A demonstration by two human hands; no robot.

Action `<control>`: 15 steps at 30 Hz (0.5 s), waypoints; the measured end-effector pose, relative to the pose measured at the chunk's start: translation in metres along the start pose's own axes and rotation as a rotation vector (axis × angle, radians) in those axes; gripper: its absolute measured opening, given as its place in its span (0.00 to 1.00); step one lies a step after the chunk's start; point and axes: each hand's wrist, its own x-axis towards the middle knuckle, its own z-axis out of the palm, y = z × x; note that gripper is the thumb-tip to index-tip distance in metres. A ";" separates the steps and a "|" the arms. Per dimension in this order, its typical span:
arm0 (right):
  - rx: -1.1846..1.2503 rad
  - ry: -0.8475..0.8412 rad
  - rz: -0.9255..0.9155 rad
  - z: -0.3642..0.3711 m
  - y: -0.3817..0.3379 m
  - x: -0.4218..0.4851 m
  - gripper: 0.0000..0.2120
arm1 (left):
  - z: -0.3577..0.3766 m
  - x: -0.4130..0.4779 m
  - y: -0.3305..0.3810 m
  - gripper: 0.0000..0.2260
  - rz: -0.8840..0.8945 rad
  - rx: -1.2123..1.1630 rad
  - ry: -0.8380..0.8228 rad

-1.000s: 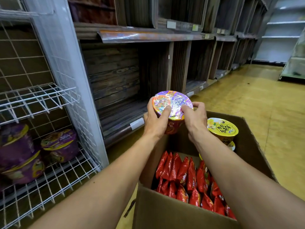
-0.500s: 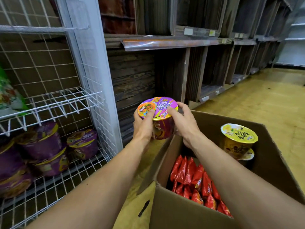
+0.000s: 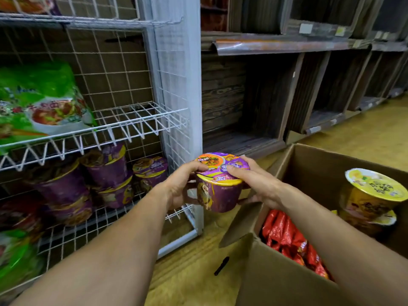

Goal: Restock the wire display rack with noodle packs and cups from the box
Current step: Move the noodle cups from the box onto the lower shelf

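Head view: the left hand (image 3: 176,186) and the right hand (image 3: 258,184) clasp a purple paper noodle cup with a printed foil lid (image 3: 218,193) between them. Both are curled round its wall from opposite sides, with digits reaching over the lid's edge. The cup hangs in the air, nearly upright. The two-sided hold probably keeps it level and easy to steer into a tight shelf gap.

Just left of the left hand is the lower shelf of the white wire display rack (image 3: 141,120), where matching purple cups (image 3: 106,168) lie stacked, which suggests this cup belongs there. Above and further left, green plastic noodle packs (image 3: 44,100) lean on the upper shelf.

Right of and below the right hand stands the open brown cardboard box (image 3: 309,168), holding red foil packs (image 3: 287,237) and a yellow-lidded cup (image 3: 373,191).

The fingers behind the cup are hidden. The right forearm covers part of the box, the lid print is unreadable, and the green packs are blurred and cut off.
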 end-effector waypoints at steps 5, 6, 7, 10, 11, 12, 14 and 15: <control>0.000 -0.057 0.021 0.028 0.002 0.016 0.29 | -0.022 -0.002 -0.009 0.07 -0.031 -0.074 0.101; 0.003 -0.069 0.025 0.034 0.003 0.018 0.29 | -0.026 -0.002 -0.011 0.07 -0.034 -0.086 0.117; 0.000 -0.082 0.031 0.039 0.004 0.020 0.29 | -0.030 -0.003 -0.013 0.08 -0.037 -0.094 0.135; -0.019 -0.118 0.043 0.053 0.007 0.025 0.26 | -0.045 -0.003 -0.017 0.08 -0.051 -0.109 0.179; -0.024 -0.131 0.049 0.056 0.007 0.027 0.24 | -0.050 -0.003 -0.019 0.08 -0.057 -0.109 0.185; -0.024 -0.149 0.054 0.059 0.007 0.027 0.23 | -0.056 -0.003 -0.021 0.08 -0.063 -0.111 0.189; -0.021 -0.187 0.067 0.064 0.008 0.030 0.22 | -0.068 -0.002 -0.024 0.07 -0.068 -0.119 0.204; -0.022 -0.202 0.072 0.069 0.008 0.031 0.21 | -0.074 0.000 -0.025 0.08 -0.068 -0.119 0.216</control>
